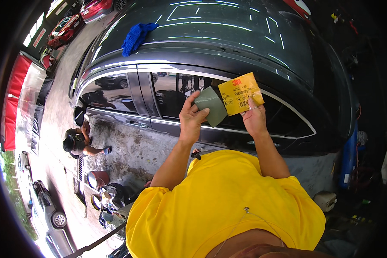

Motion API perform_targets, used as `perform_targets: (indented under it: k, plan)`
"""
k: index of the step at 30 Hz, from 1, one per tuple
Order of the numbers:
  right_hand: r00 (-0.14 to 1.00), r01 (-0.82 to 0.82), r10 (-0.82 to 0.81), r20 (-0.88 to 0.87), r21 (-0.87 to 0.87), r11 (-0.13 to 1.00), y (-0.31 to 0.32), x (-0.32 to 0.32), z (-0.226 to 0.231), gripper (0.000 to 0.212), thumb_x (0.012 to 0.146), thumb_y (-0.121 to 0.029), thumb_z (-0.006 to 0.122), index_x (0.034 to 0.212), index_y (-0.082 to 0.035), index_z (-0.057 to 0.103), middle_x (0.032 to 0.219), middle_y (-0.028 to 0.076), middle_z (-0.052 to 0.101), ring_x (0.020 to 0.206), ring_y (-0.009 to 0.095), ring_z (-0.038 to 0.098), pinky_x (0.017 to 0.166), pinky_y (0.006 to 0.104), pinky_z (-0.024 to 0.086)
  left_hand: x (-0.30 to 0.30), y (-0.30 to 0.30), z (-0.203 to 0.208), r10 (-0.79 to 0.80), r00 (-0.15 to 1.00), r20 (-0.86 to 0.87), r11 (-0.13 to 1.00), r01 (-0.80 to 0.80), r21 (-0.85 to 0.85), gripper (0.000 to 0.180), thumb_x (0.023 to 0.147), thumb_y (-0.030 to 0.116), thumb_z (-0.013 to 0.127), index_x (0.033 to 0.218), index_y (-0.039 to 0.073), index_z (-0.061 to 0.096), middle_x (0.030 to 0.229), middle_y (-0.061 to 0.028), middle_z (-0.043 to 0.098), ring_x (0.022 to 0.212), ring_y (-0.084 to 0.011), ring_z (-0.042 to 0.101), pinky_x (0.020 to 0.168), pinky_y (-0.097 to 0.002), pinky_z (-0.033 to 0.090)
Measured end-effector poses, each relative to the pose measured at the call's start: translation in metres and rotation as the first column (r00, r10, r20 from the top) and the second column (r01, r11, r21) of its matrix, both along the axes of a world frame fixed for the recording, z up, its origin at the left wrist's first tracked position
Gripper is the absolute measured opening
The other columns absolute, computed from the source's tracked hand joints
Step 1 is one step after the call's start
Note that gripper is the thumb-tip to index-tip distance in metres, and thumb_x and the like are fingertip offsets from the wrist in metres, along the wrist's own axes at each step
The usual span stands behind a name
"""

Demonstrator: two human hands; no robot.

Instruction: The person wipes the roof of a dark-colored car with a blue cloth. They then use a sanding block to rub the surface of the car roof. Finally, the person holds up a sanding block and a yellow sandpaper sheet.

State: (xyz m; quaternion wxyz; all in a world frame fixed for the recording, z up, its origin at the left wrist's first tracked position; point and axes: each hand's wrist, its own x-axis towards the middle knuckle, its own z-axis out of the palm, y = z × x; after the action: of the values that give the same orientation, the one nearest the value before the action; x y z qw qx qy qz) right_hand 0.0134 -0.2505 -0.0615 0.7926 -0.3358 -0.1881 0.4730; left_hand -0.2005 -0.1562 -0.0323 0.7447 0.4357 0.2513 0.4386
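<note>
My left hand [191, 118] grips a grey-green sheet of sandpaper [211, 105], its thumb lying across the face. Close to its right, my right hand [255, 118] pinches a yellow sheet of sandpaper [241, 92] with printed backing, the thumb on its lower right part. The two sheets are held up side by side, their near edges almost meeting. Behind them stands a dark grey car [167, 60], with its side windows just beyond my hands. A crumpled blue cloth [136, 38] rests on the car roof's near edge, left of my hands.
A person in a dark cap [75, 142] crouches by the car's front side at left. A brownish bucket [98, 179] stands on the concrete floor, near piled gear. At right are a blue cylinder [349, 159] and a pale jug [325, 201]. Red cars [66, 31] are parked far left.
</note>
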Motion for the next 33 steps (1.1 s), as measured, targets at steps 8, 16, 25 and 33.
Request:
perform_targets:
  k: [8, 16, 25, 33]
  plan:
    - [0.999, -0.043, 0.043, -0.005, -0.006, 0.999, -0.005, -0.009, 0.000, 0.032, 0.111, -0.021, 0.053, 0.141, -0.010, 0.055, 0.130, 0.007, 0.065, 0.116, 0.015, 0.065, 0.097, 0.0355, 0.054, 0.008, -0.007, 0.017, -0.073, 0.996, -0.055, 0.995, 0.077, 0.062, 0.102, 0.096, -0.009, 0.061, 0.167, 0.013, -0.008, 0.129, -0.0255, 0.067, 0.111, -0.0264, 0.072, 0.093, -0.0416, 0.063]
    - [0.989, -0.120, 0.126, -0.072, 0.079, 0.990, -0.004, -0.011, -0.003, 0.034, 0.112, -0.024, 0.051, 0.143, -0.011, 0.052, 0.132, 0.006, 0.065, 0.119, 0.016, 0.065, 0.099, 0.0363, 0.055, 0.018, -0.005, 0.021, -0.105, 0.993, 0.059, 0.984, 0.112, -0.138, 0.042, 0.102, 0.002, 0.057, 0.141, -0.005, 0.041, 0.123, -0.0207, 0.069, 0.106, -0.0273, 0.075, 0.089, -0.0424, 0.066]
    - [0.971, -0.189, 0.203, -0.123, 0.112, 0.976, -0.003, -0.028, 0.010, 0.037, 0.112, -0.026, 0.050, 0.145, -0.009, 0.050, 0.135, 0.009, 0.064, 0.122, 0.019, 0.065, 0.101, 0.0387, 0.057, 0.021, -0.001, 0.019, -0.140, 0.990, -0.032, 0.979, 0.133, -0.154, 0.038, 0.101, 0.001, 0.059, 0.137, -0.004, 0.049, 0.119, -0.0150, 0.072, 0.103, -0.0207, 0.073, 0.085, -0.0359, 0.065]
    - [0.972, -0.206, 0.218, -0.083, 0.136, 0.969, -0.005, -0.030, 0.007, 0.038, 0.112, -0.027, 0.048, 0.145, -0.007, 0.050, 0.134, 0.010, 0.065, 0.121, 0.019, 0.067, 0.100, 0.0374, 0.058, 0.022, -0.002, 0.017, -0.084, 0.990, -0.114, 0.992, 0.073, -0.098, 0.039, 0.099, -0.004, 0.060, 0.137, -0.005, 0.051, 0.120, -0.0123, 0.072, 0.105, -0.0174, 0.072, 0.087, -0.0341, 0.064]
